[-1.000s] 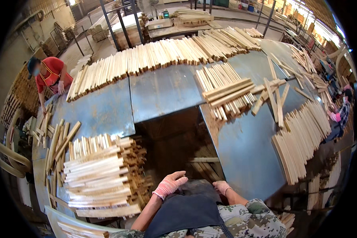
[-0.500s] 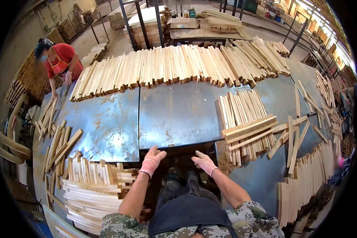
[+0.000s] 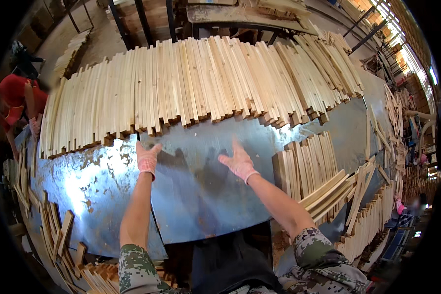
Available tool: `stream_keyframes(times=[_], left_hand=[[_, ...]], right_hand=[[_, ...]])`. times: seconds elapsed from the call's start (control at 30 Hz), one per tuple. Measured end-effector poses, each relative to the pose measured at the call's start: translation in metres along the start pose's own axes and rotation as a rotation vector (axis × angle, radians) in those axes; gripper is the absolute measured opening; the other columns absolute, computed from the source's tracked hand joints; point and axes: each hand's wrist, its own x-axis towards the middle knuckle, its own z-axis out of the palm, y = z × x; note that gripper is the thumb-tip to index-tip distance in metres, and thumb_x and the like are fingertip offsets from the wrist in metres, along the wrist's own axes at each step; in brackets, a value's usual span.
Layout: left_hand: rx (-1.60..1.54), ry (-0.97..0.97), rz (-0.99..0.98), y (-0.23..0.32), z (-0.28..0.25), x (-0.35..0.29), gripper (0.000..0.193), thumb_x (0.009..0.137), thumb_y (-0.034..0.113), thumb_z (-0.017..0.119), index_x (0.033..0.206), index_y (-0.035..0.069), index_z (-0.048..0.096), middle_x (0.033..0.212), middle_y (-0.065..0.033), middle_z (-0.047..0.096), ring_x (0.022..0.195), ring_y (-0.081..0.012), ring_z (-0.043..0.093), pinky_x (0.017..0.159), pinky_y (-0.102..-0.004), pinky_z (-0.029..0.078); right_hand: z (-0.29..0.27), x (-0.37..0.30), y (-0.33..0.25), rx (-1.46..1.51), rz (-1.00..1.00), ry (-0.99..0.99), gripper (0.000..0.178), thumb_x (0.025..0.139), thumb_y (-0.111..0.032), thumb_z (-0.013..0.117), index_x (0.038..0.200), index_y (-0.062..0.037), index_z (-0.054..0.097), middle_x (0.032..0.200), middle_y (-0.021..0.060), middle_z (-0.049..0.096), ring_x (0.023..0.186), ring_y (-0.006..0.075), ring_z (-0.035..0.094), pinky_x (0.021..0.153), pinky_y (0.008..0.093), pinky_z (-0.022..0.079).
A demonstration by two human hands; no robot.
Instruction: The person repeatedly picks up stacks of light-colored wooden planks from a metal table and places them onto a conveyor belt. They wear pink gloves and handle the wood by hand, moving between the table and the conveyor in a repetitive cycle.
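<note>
Both my hands wear pale pink gloves and reach out over the metal tabletop [image 3: 206, 196], holding nothing. My left hand [image 3: 147, 159] is open, thumb apart, its fingertips just short of the near ends of a long row of wooden strips [image 3: 191, 83]. My right hand [image 3: 238, 161] is open too, fingers pointing forward, a little short of the same row. The strips lie side by side across the far part of the table, their near ends uneven. Right of my right hand sits a smaller stack of strips [image 3: 308, 164], with a few strips laid crosswise over its near end.
Loose strips [image 3: 59, 230] lie scattered at the left, with another stack [image 3: 100, 277] at the lower left. More strips [image 3: 370, 223] stand in a row at the right. A co-worker in red [image 3: 19, 100] is at the far left; another person [image 3: 409, 210] is at the right edge.
My hands have moved forward from the table's near edge to just before the long row. The view has shifted forward, so the row looks nearer and larger.
</note>
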Motion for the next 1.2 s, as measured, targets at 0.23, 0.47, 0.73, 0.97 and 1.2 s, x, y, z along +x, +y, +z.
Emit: stream_keyframes(times=[0.23,0.47,0.73,0.97,1.2], left_hand=[[0.052,0.264,-0.055,0.04,0.027,0.058,0.113,0.073,0.033,0.097,0.158,-0.01,0.036,0.159,-0.0299,0.048,0.146,-0.0403,0.049,0.123,-0.0414,0.039],[0.18,0.214,-0.082,0.051,0.021,0.063,0.119,0.07,0.036,0.1,0.159,-0.01,0.035,0.161,-0.0291,0.044,0.148,-0.0422,0.046,0.126,-0.0441,0.038],[0.107,0.15,0.009,0.036,0.02,0.067,0.127,0.067,0.03,0.103,0.162,-0.008,0.028,0.159,-0.026,0.046,0.147,-0.037,0.047,0.124,-0.0399,0.037],[0.134,0.045,-0.042,0.032,0.009,0.07,0.119,0.073,0.021,0.096,0.165,-0.003,0.024,0.158,-0.027,0.048,0.144,-0.0383,0.051,0.122,-0.0405,0.041],[0.209,0.117,0.085,0.013,0.012,0.079,0.111,0.073,0.025,0.094,0.16,-0.005,0.034,0.156,-0.0259,0.051,0.144,-0.0389,0.053,0.121,-0.0421,0.043]], right_hand=[[0.011,0.143,-0.049,0.005,0.042,0.331,0.121,0.081,-0.033,0.092,0.172,-0.0102,0.016,0.169,0.026,0.034,0.155,0.0409,0.039,0.126,0.0438,0.038],[0.009,0.163,-0.074,-0.122,0.25,0.273,0.127,0.076,-0.037,0.094,0.172,-0.0222,0.013,0.16,0.0255,0.041,0.139,0.0441,0.057,0.115,0.0492,0.05],[0.004,0.164,-0.1,-0.23,0.362,0.229,0.131,0.074,-0.042,0.094,0.172,-0.0209,0.01,0.145,0.0263,0.049,0.129,0.0429,0.061,0.11,0.0486,0.052],[0.006,0.172,-0.113,-0.181,0.404,0.217,0.129,0.076,-0.041,0.092,0.173,-0.0208,0.009,0.147,0.0295,0.046,0.127,0.0461,0.062,0.11,0.0503,0.052],[0.027,0.169,-0.09,-0.208,0.25,0.347,0.121,0.08,-0.041,0.086,0.173,-0.0183,0.012,0.142,0.0277,0.047,0.119,0.0476,0.066,0.107,0.0503,0.054]])
